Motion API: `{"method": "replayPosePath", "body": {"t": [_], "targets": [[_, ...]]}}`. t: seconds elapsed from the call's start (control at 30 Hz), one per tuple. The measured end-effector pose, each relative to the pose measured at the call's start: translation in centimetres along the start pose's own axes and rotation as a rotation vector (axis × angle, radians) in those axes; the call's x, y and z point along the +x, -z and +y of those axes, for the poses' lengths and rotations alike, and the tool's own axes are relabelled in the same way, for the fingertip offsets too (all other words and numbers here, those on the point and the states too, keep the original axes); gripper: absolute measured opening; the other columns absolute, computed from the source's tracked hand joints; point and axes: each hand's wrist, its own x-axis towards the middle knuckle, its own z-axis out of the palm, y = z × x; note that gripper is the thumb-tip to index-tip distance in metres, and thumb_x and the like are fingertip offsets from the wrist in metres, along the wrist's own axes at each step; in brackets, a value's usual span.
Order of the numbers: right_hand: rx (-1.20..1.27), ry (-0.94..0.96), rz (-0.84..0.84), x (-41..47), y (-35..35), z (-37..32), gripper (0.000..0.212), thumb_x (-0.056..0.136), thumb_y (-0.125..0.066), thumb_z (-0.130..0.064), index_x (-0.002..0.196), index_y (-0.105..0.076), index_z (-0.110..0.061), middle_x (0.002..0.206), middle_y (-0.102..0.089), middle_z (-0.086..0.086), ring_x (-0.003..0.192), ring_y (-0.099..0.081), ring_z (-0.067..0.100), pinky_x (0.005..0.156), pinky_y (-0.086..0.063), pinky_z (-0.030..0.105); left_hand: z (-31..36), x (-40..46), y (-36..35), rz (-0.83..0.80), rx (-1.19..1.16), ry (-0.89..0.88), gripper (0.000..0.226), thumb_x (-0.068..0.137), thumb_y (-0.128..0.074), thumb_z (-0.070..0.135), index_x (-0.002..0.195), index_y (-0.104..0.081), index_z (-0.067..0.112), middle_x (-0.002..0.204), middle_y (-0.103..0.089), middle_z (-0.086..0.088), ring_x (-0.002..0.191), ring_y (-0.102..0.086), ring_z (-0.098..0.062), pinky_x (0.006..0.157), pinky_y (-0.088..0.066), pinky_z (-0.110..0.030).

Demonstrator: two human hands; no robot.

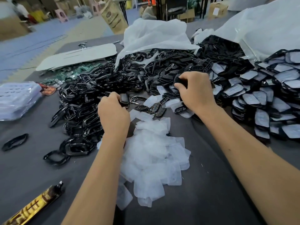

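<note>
1. The left hand (113, 114) curls its grip round one black shell (124, 99), just above the film pile; the right hand (194, 90) pinches a second black piece (179, 81) at the edge of the middle heap, fingers bent tight on it.
2. Work done, by the look of it: a deep drift of peeled films (152, 153) lies on the desk (219, 184) between the forearms; that suggests many pieces are stripped already.
3. Work left: the film-covered pieces (263, 95) on the right form a broad bank; it looks like a long way to go.
4. The count: two hands, one piece in each; two white bags (155, 34) spilling stock; one lone frame (15, 142) apart at the left; one gold bar (32, 207) near the front edge.
5. The black frames (84, 101), the films and the green boards (73, 73) are too many and too tangled to count.
</note>
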Motion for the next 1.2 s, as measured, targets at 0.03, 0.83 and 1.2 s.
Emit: {"method": "replayPosePath", "body": {"t": [0.03, 0.83, 1.2], "targets": [[0.081, 0.005, 0.008, -0.2, -0.3, -0.5, 0.020, 0.096, -0.073, -0.022, 0.102, -0.078, -0.004, 0.095, -0.076, 0.011, 0.089, -0.068, 0.026, 0.084, -0.054, 0.037, -0.2, 0.0, 0.1, 0.020, -0.041, 0.007, 0.029, 0.085, -0.068, -0.001, 0.112, -0.068, 0.009, 0.105, -0.067, -0.014, 0.103, -0.061, -0.032, 0.084, -0.048, -0.039], [0.962, -0.262, -0.262, -3.7, -3.8, -3.6, 0.008, 0.102, -0.059, 0.000, 0.104, -0.062, 0.007, 0.097, -0.072, 0.032, 0.056, -0.061, 0.026, 0.043, -0.041, 0.028, -0.1, -0.6, -1.1, -0.108, -0.203, -0.205, 0.011, 0.095, -0.069, 0.016, 0.105, -0.071, 0.017, 0.092, -0.059, 0.002, 0.077, -0.047, -0.007, 0.068, -0.028, -0.022], [0.931, -0.272, -0.239, -3.7, -4.0, -3.5, 0.012, 0.098, -0.067, -0.003, 0.100, -0.063, 0.007, 0.088, -0.067, 0.040, 0.046, -0.056, 0.022, 0.036, -0.038, 0.025, 0.3, -0.5, -0.4, -0.083, -0.770, -0.004, 0.009, 0.092, -0.074, 0.007, 0.091, -0.077, 0.016, 0.072, -0.074, 0.002, 0.071, -0.074, -0.020, 0.074, -0.061, -0.035]]}}
